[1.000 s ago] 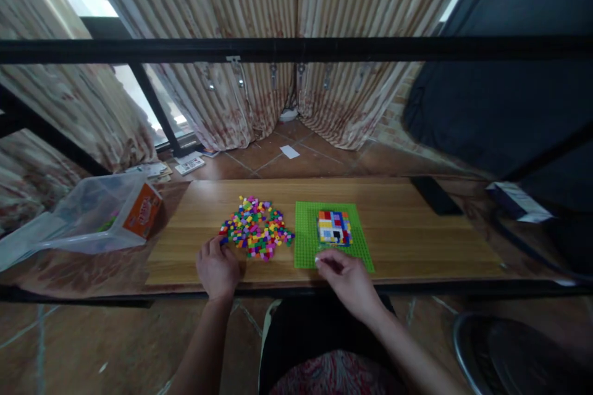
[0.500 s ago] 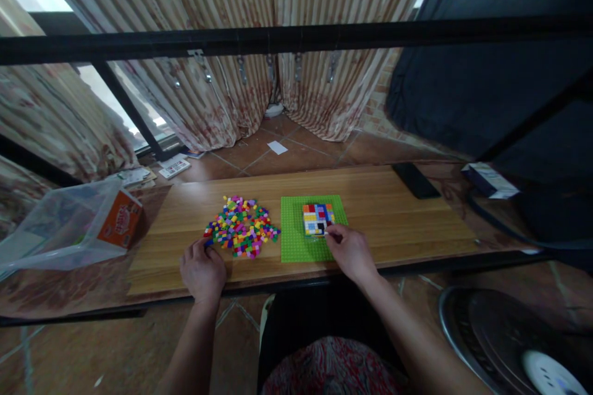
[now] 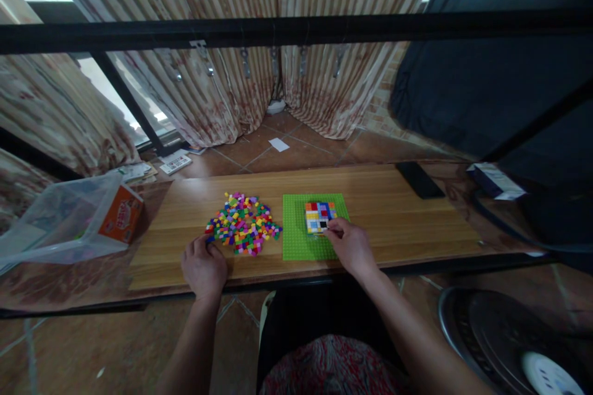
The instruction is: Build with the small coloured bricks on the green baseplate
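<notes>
A low block of small toy bricks (image 3: 317, 217) in many colours stands on a green studded baseplate (image 3: 296, 247). My right hand (image 3: 354, 249) reaches over the plate's right side, with thumb and forefinger pinched at the block's near right corner. Whatever is between those fingertips is too small to make out. To the left, a loose pile of mixed toy bricks (image 3: 245, 225) is spread on the wooden board. At the pile's near left edge rests my left hand (image 3: 204, 266), fingers curled together, with a dark blue toy brick (image 3: 210, 239) at its fingertips.
A clear plastic box (image 3: 69, 247) with an orange label stands at the left. On the board's far right lies a black phone (image 3: 419, 179), with a small carton (image 3: 495, 181) beyond it. A dark metal bar (image 3: 296, 31) crosses behind the table.
The view has shifted slightly. My right fingers remain at the block's near right corner, a touch higher against it. My left hand stays by the pile's edge.
</notes>
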`<action>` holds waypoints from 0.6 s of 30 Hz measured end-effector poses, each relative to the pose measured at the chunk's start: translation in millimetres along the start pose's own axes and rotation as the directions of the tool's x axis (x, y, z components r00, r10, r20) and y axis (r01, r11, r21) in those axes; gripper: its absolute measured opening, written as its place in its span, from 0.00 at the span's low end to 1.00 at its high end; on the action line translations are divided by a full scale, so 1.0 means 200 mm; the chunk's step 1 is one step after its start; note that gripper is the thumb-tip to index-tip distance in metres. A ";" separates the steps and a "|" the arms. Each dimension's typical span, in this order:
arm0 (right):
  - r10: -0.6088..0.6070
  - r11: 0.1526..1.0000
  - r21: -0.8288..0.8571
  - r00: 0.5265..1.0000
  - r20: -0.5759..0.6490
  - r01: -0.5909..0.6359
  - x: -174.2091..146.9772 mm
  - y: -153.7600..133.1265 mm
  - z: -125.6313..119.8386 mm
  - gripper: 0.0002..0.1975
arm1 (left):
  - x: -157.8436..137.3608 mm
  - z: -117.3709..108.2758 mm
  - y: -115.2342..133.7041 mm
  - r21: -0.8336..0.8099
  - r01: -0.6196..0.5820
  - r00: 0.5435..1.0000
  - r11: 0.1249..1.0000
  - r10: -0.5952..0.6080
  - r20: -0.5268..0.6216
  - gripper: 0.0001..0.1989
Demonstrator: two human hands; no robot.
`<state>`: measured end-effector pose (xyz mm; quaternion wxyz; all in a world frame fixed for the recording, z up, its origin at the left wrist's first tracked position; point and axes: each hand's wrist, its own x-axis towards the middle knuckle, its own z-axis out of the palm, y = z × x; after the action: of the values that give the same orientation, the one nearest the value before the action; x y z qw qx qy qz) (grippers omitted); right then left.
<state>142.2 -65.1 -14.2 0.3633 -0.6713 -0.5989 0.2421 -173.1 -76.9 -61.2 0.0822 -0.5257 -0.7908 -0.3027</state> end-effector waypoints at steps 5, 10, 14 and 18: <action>0.041 0.992 0.119 0.999 -0.027 -0.038 -0.03 0.02 -0.03 0.09 | 0.00 -0.01 0.01 -0.006 0.001 1.000 1.000 -0.001 0.009 0.15; 0.066 0.994 0.093 0.985 -0.160 -0.052 -0.03 0.04 -0.04 0.16 | 0.00 -0.01 0.01 -0.011 0.017 1.000 1.000 -0.017 0.008 0.15; 0.029 0.999 0.021 0.978 -0.207 -0.026 0.00 0.07 0.00 0.20 | 0.00 0.00 0.00 0.012 0.002 1.000 1.000 -0.002 0.004 0.15; 0.017 0.999 -0.031 0.973 -0.229 -0.025 0.00 0.09 0.06 0.21 | 0.00 0.00 0.00 0.034 -0.005 1.000 0.999 0.005 0.009 0.15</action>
<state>145.0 -62.2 -35.0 0.4158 -0.7071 -0.5500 0.1568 -172.5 -77.0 -60.0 0.0883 -0.5274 -0.7949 -0.2869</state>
